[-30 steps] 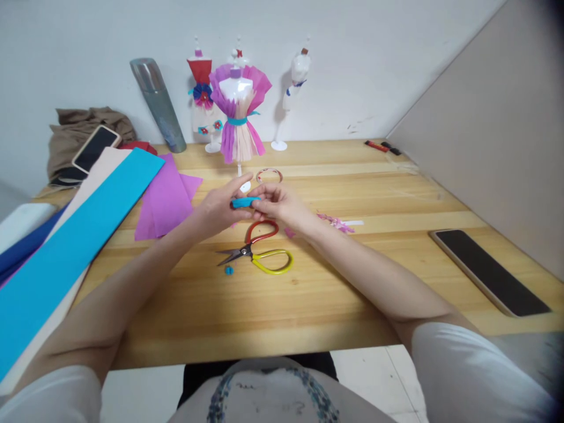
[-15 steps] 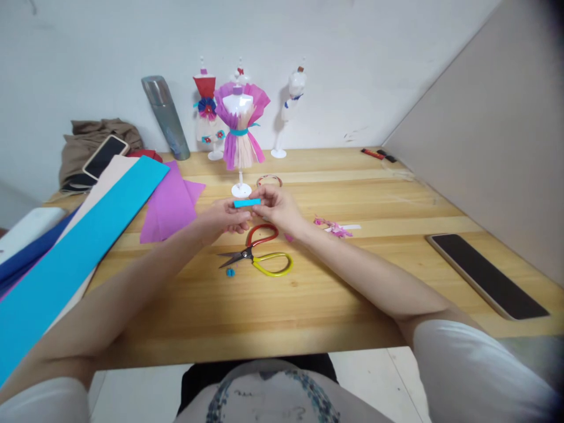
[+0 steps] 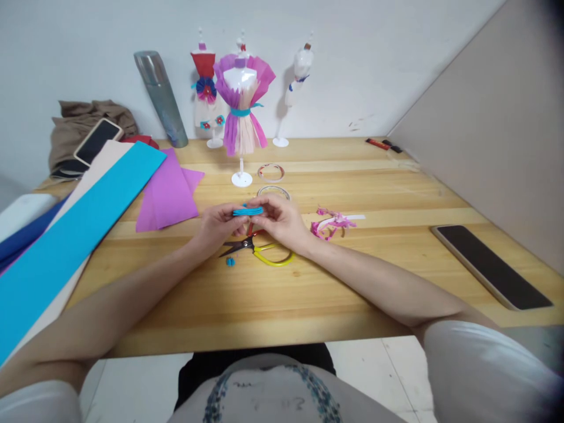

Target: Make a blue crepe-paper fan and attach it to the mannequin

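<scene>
Folded blue paper strip pinched between both hands

Small, bright-blue, layered strip of folded paper [image 3: 247,211] held just above wooden table [image 3: 308,311], over metal scissors with red and yellow handles [image 3: 247,242]. Should be very light, soft, bendy; probably creases or tears easily, not slippery. Best taken by the ends, light pinch, layers kept flat. Left hand [image 3: 215,226]: thumb and fingers closed on left end. Right hand [image 3: 282,222]: same pinch, right end; other fingers loosely curled, exact gap unclear.
</scene>
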Tool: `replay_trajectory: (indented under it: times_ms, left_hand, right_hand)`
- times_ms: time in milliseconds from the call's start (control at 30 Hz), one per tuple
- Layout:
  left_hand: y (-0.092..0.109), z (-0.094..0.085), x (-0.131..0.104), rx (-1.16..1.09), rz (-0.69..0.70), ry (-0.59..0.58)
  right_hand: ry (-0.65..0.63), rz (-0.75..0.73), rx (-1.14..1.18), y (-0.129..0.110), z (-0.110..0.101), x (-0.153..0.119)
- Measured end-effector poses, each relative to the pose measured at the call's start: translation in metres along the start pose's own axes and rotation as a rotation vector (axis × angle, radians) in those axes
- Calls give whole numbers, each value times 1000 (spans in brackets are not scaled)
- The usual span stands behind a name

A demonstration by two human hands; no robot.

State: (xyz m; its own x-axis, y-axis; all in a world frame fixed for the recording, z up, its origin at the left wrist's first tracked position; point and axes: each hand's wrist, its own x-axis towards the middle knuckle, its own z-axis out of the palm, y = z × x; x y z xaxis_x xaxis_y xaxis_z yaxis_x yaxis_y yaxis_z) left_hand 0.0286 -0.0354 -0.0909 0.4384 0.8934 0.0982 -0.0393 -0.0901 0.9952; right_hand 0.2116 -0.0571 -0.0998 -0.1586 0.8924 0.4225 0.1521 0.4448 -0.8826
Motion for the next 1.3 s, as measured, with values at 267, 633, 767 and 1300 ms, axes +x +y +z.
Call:
replay_trajectory:
  times_ms: [267,633,767,1300]
  left_hand:
    - [-14,4,-4,-16,147,30]
    - [-12,1,-1,-8,115,51]
    - [-12,2,-1,-22,60,52]
    - [-10,4,-2,-15,-40,-17]
  right_hand:
    - [85,-116,-125,15,0,-6]
    - [26,6,66,10,2,-11]
    - [33,80,142,13,3,-9]
    - [53,-49,-56,11,1,-9]
